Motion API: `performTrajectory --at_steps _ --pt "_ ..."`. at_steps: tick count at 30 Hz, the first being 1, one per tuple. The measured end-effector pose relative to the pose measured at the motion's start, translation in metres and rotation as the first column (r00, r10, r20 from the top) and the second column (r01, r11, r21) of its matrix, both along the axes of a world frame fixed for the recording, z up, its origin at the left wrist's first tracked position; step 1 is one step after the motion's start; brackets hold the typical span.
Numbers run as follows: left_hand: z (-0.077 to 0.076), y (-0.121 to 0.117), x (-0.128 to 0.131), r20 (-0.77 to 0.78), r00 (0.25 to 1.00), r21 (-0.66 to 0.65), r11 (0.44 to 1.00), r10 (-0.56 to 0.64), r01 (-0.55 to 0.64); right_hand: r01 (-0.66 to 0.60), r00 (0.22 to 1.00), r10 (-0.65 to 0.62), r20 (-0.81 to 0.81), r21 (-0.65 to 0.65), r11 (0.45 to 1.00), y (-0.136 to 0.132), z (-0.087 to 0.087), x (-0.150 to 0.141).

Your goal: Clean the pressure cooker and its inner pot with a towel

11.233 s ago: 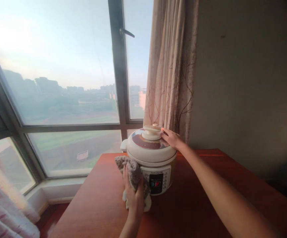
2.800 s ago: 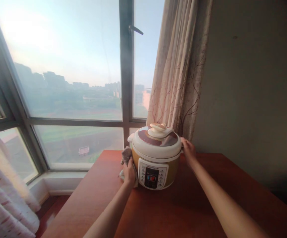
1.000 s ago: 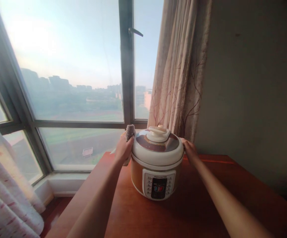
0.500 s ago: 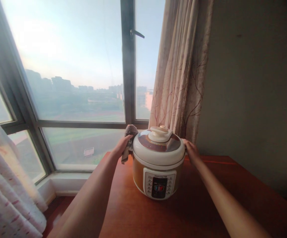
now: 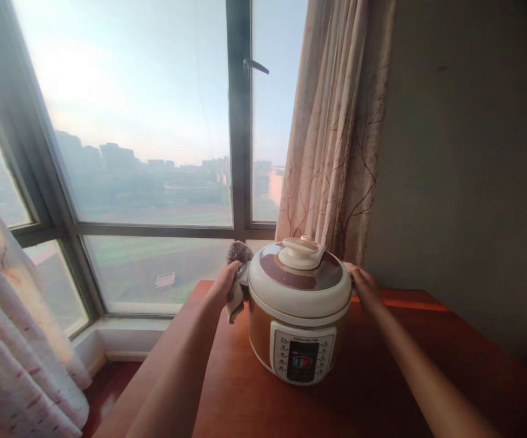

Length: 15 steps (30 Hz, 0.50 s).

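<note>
A white and golden-brown electric pressure cooker [image 5: 297, 304] with its lid on is at the wooden table [image 5: 227, 395], its control panel facing me. My left hand [image 5: 227, 281] is closed at the cooker's left side handle, with a bunched grey-brown cloth [image 5: 237, 304] between hand and pot. On the other side my right hand [image 5: 361, 281] grips the right handle; the fingertips are hidden behind it. Whether the cooker's base touches the tabletop, I cannot tell.
Behind the table are large windows [image 5: 154, 121] with grey frames. A patterned curtain [image 5: 327, 134] hangs just behind the cooker, and another curtain [image 5: 12, 340] hangs at the left. A dark wall [image 5: 464, 152] rises on the right.
The cooker has shifted slightly right and nearer to me, with both hands staying on its handles. The view has also shifted slightly.
</note>
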State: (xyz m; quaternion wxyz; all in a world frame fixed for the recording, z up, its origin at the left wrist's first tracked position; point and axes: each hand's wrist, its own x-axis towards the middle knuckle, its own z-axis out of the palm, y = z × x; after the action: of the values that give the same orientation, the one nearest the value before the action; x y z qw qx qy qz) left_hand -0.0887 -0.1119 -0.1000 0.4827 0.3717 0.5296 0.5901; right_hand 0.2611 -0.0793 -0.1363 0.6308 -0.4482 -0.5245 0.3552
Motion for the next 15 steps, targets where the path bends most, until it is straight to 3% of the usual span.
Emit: performTrajectory --at_steps 5,9,12,15 --pt "-0.004 -0.035 0.001 0.035 0.996 0.038 0.996 0.081 -0.082 -0.099 0.995 0.098 0.030 0.008 0.995 -0.001 0.006 -0.001" --pt "-0.018 -0.059 0.005 0.147 0.980 0.090 0.985 0.131 -0.145 -0.174 0.984 0.173 0.049 0.012 0.985 0.002 0.008 -0.001" --pt "-0.033 -0.058 0.008 0.282 0.950 0.140 0.974 0.134 -0.179 -0.177 0.983 0.176 0.061 0.007 0.984 0.006 0.007 0.000" --pt "-0.046 -0.044 0.012 0.377 0.925 0.176 0.976 0.055 -0.130 -0.149 0.987 0.148 0.068 0.004 0.989 0.009 0.006 0.001"
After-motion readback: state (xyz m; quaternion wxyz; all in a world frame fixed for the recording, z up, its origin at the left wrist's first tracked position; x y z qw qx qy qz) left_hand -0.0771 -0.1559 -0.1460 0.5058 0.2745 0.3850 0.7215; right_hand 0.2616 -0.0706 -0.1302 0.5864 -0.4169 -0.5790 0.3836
